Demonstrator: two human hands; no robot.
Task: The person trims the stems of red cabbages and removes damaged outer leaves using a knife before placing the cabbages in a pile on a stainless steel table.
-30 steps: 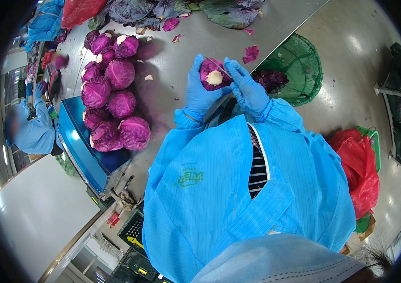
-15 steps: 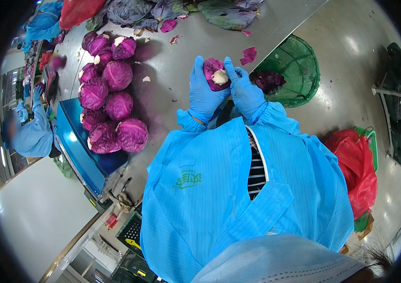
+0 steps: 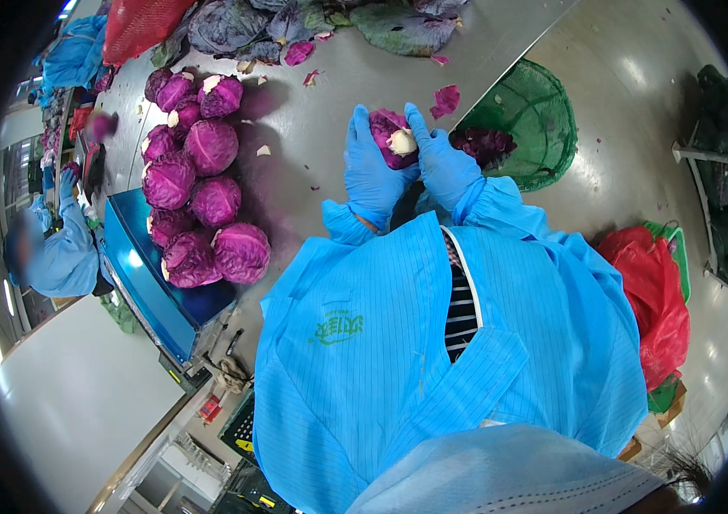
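Observation:
A small red cabbage (image 3: 387,127) is held above the metal table, its pale cut stem turned toward its right side. My left hand (image 3: 371,178), in a blue glove, cups it from the left and below. On the other side my right hand (image 3: 449,170), gloved too, grips it near the stem with one finger pointing up along it. Fingers of both hands are partly hidden. Several red cabbages (image 3: 210,146) are piled to the left, many showing pale stem ends. A loose purple leaf piece (image 3: 444,101) lies just beyond my right hand.
Right of the table edge stands a green mesh basket (image 3: 546,128) with dark purple leaves (image 3: 485,147) in it. Large outer leaves (image 3: 402,30) lie at the far edge. A blue metal chute (image 3: 137,257) adjoins the pile. At far left works another person (image 3: 59,257).
My right hand's fingers have straightened and closed in along the cabbage. The cabbage has turned slightly in my hands. The whole view has shifted a little.

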